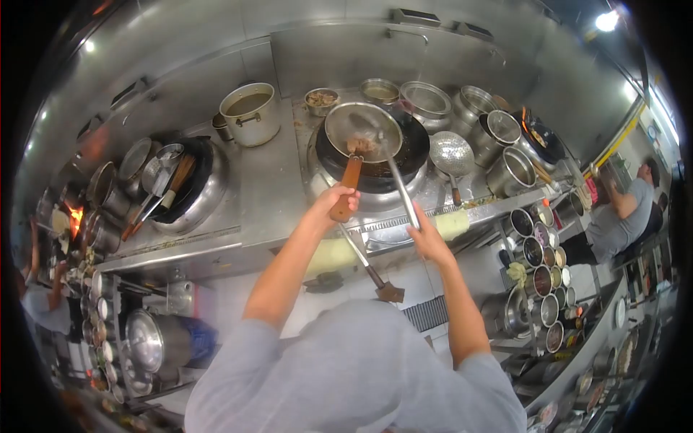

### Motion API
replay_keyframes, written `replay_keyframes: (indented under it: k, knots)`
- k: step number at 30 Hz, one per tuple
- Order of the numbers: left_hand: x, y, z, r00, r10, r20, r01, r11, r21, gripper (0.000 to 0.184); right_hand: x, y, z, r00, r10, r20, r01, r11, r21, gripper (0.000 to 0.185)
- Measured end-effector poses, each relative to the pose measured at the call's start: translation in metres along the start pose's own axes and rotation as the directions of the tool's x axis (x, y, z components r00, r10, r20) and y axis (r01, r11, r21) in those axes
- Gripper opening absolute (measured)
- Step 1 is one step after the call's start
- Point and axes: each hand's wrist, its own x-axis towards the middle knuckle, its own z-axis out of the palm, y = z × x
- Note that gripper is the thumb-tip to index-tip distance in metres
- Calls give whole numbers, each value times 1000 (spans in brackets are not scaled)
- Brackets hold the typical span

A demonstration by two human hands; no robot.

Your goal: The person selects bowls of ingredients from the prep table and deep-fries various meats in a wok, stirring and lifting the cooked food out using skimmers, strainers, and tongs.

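My left hand [337,202] is closed round the wooden handle [350,179] of a round strainer [333,124]. The strainer is over a black wok [415,151] on the stove, with pieces of brownish food [361,145] in it; they look like meat. In my right hand [427,237] is the long metal handle of a ladle [399,184]. Its far end reaches the strainer, where the bowl is hard to make out. Below my hands, a long-handled utensil [357,249] with a wooden end sticks out over the stove's front edge, its head hidden.
A perforated skimmer [452,154] lies right of the wok. Behind stand a bowl of food [321,101] and a big pot of liquid [249,115]. Left, another wok [206,177] holds a brush [179,180]. Seasoning pots [541,280] and a person [624,209] are at right. Flames [75,216] burn far left.
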Motion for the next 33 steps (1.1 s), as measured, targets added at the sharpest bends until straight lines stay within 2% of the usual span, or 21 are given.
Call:
replay_keyframes:
  k: [1,2,4,5,9,11,12,13,14,15,17,18,19,21,23,24,27,28,31,32,33]
  knots:
    - [0,-1,2,999,10,40,-11,1000,20,14,10,-8,-1,946,277,167,-287,957,40,67]
    - [-1,-4,2,999,-1,47,-1,999,38,14,46,57,29,999,-43,8,44,989,-139,66]
    - [-6,-11,-1,997,-72,25,73,996,-53,16,71,44,30,999,-33,-13,32,997,-66,67]
    - [-10,-12,2,996,-77,33,79,996,-37,16,79,36,32,1000,-19,-13,19,1000,-4,67]
    - [-16,-21,6,996,-95,0,93,982,-165,17,73,20,20,985,-119,-125,115,993,-38,68]
    - [-20,-20,14,997,-64,41,68,994,-90,18,75,16,18,977,-47,-206,32,997,-76,68]
    - [-16,-17,16,997,-65,40,68,994,-90,18,77,13,17,981,33,-191,-61,987,-147,67]
    - [-9,-12,17,999,-22,28,23,999,-50,18,73,0,9,981,33,-193,-62,987,-146,67]
    - [-3,-10,18,1000,20,20,-19,1000,-9,20,61,-23,-8,977,204,-55,-206,978,-26,67]
    - [2,-9,17,1000,14,26,-14,1000,-8,20,50,-38,-22,931,351,101,-359,931,72,67]
    - [15,-2,10,999,24,-36,-23,999,37,23,36,-22,-29,949,298,98,-302,953,27,68]
    - [22,1,3,1000,-3,-28,5,999,44,26,31,3,-19,996,70,-52,-76,989,-123,68]
    - [23,4,2,1000,0,-27,1,999,44,26,24,20,-11,971,-181,-157,129,947,-296,68]
    - [23,9,0,999,-18,-33,20,998,52,24,21,24,-4,975,-150,-161,110,966,-235,68]
    - [16,15,4,999,-36,-1,36,997,63,22,22,25,5,999,29,-30,-30,999,-13,68]
    - [11,13,8,997,-65,40,62,996,70,20,40,36,13,996,93,11,-93,995,26,68]
    - [8,0,-4,991,-131,9,131,991,26,19,68,19,17,981,195,-12,-195,981,-14,68]
    - [7,-1,-3,992,-129,14,129,991,31,19,75,35,24,995,40,-91,-49,993,-107,68]
    - [1,-13,-9,991,-131,19,132,988,-83,20,35,14,10,991,19,-130,-24,999,-32,67]
    - [2,-12,-9,990,-137,24,139,988,-70,20,24,23,10,984,-90,-154,90,996,-4,67]
    - [2,-10,-7,990,-140,34,142,989,-49,20,14,29,12,986,-94,-141,94,996,-8,67]
